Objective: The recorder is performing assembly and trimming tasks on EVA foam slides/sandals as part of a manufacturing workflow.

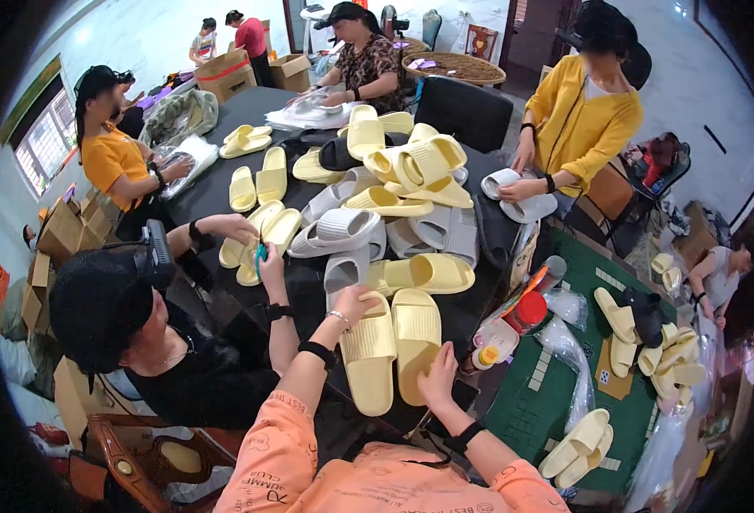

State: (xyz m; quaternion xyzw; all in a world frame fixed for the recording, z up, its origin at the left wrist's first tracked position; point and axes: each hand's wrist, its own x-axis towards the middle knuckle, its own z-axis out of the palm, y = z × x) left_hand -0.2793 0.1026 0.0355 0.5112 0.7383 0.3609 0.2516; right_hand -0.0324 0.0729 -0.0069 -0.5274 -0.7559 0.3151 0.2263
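Observation:
Two pale yellow slippers lie side by side at the table's near edge, toes pointing away from me. My left hand (pixel 356 308) is closed at the toe end of the left yellow slipper (pixel 368 363), close to a grey slipper (pixel 346 274). Beside the heel half of the right yellow slipper (pixel 417 350) is my right hand (pixel 437 376), fingers loosely bent and apart, with nothing visible in it. Whether its fingertips touch the slipper's edge I cannot tell. Just beyond lies another yellow slipper (pixel 424 274), next to a heap of yellow, grey and black slippers (pixel 415 167).
A co-worker at left holds a teal-handled tool (pixel 260 256) over yellow slippers. Across the table, others handle clear bags and white slippers (pixel 518 195). To my right, a green table (pixel 514 402) carries slippers, plastic film and tiles, beside a red-lidded jar (pixel 527 309).

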